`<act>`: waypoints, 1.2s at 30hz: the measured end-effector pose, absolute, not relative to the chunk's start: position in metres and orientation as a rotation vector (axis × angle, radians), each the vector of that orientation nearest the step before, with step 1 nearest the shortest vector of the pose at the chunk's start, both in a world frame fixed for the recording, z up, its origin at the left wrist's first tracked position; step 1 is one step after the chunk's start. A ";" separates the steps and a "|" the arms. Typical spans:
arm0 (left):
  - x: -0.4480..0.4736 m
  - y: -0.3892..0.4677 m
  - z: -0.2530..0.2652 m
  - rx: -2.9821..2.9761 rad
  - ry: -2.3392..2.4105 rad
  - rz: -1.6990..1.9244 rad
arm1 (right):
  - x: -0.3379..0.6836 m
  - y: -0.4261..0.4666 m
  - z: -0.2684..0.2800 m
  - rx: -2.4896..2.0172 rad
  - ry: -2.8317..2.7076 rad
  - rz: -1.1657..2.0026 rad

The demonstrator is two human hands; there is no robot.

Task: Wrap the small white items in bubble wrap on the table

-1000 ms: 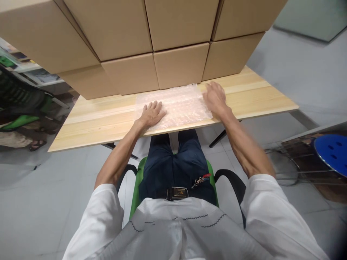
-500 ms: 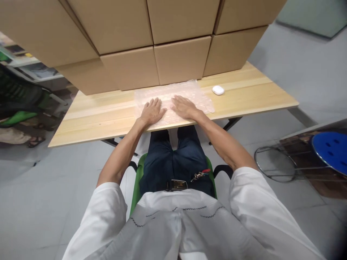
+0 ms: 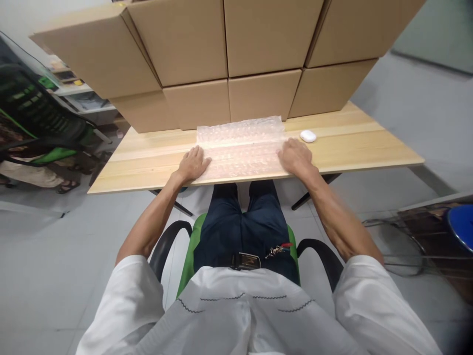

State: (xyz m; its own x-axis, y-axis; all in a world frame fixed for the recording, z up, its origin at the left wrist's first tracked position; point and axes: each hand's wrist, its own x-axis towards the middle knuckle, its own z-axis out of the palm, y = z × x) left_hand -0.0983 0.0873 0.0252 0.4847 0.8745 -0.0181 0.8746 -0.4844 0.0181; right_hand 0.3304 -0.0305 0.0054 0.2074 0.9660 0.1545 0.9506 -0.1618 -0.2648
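A sheet of clear bubble wrap (image 3: 242, 148) lies flat on the wooden table (image 3: 148, 170) in front of me. My left hand (image 3: 192, 163) rests at the sheet's left edge, fingers stretched out and thumb reaching onto the plastic. At the opposite edge, my right hand (image 3: 295, 157) is closed, its fingers curled down at the sheet's right border. The fingertips of that hand are partly hidden. Just beyond it sits a small white rounded object (image 3: 308, 136), apart from the sheet.
Stacked cardboard boxes (image 3: 266, 93) form a wall along the table's back. A green and black chair (image 3: 40, 118) and part of a person's leg (image 3: 33, 173) are at left. A blue stool (image 3: 461, 224) stands at right. I sit on a green chair with black armrests (image 3: 323, 256).
My hands have moved apart, from the middle of the bubble wrap out to its left and right edges. My right fingers have curled. The view has shifted, showing more at the upper left.
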 end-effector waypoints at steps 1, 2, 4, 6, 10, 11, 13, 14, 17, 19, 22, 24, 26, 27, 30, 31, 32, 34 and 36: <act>-0.100 0.085 0.029 2.688 1.618 -0.020 | 0.320 -0.032 0.007 -2.151 -1.788 0.016; -0.098 0.082 0.033 2.696 1.641 -0.014 | 0.306 -0.031 0.008 -2.101 -1.800 -0.027; -0.085 0.077 0.038 2.728 1.608 0.030 | 0.268 -0.026 0.013 -1.991 -1.915 0.003; -0.066 0.071 0.039 2.758 1.463 0.026 | 0.230 -0.016 0.014 -1.852 -2.087 0.116; -0.053 0.064 0.030 2.711 1.251 -0.081 | 0.216 -0.017 0.003 -1.755 -2.255 0.310; -0.059 0.063 0.028 2.693 1.256 -0.079 | 0.230 -0.024 -0.001 -1.797 -2.224 0.304; -0.079 0.061 0.025 2.683 1.276 -0.063 | 0.270 -0.044 -0.007 -1.887 -2.162 0.225; -0.091 0.059 0.025 2.687 1.273 -0.061 | 0.290 -0.055 -0.008 -1.955 -2.102 0.170; -0.120 0.051 0.023 2.698 1.208 -0.059 | 0.325 -0.078 -0.006 -2.089 -1.953 0.022; -0.129 0.043 0.022 2.708 1.147 -0.056 | 0.314 -0.084 -0.004 -2.043 -1.972 -0.019; -0.127 0.034 0.019 2.754 1.068 -0.103 | 0.258 -0.079 -0.004 -1.791 -2.197 0.063; -0.125 0.031 0.017 2.792 1.040 -0.140 | 0.215 -0.072 -0.005 -1.567 -2.383 0.138; -0.127 0.030 0.015 2.824 1.024 -0.136 | 0.183 -0.066 -0.005 -1.426 -2.486 0.155; -0.130 0.030 0.015 2.833 1.013 -0.116 | 0.172 -0.063 -0.005 -1.390 -2.508 0.147; -0.148 0.030 0.014 2.812 0.955 0.023 | 0.158 -0.057 -0.006 -1.295 -2.540 0.141; -0.156 0.030 0.014 2.790 0.934 0.086 | 0.156 -0.054 -0.007 -1.246 -2.555 0.155; -0.163 0.029 0.013 2.765 0.924 0.155 | 0.155 -0.051 -0.007 -1.194 -2.567 0.177; -0.177 0.026 0.013 2.711 0.939 0.289 | 0.151 -0.043 -0.009 -1.094 -2.560 0.231; -0.190 0.022 0.014 2.638 0.985 0.444 | 0.143 -0.034 -0.009 -0.972 -2.505 0.274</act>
